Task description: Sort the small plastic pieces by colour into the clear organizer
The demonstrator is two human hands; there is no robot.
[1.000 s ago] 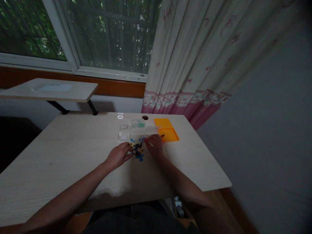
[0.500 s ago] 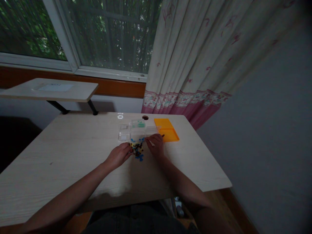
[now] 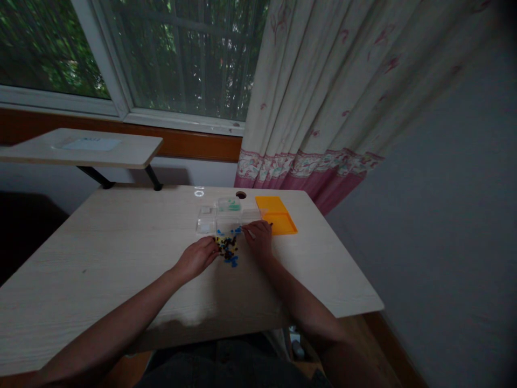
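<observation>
Small mixed pieces, dark, yellow and blue, lie in a loose pile (image 3: 227, 248) on the table; they are too small to name. My left hand (image 3: 197, 257) rests at the pile's left edge, its fingers bent together against the pieces. Over the front right of a clear compartment box (image 3: 228, 222) is my right hand (image 3: 260, 238), thumb and fingers pinched close. What either hand holds, if anything, is too small to make out. Several blue pieces (image 3: 237, 230) sit along the front of the box, and green pieces (image 3: 233, 205) are in its back compartment.
Right of the box lies an open orange case (image 3: 283, 222), with a small dark piece by my right hand. A raised shelf (image 3: 137, 151) with a paper sheet (image 3: 92, 144) stands at the back left. Behind the table (image 3: 133, 231) hang a curtain (image 3: 294, 108) and a window.
My right hand has shifted slightly right and away from me, a little off the blue pieces at the front of the box. My left hand stays by the pile.
</observation>
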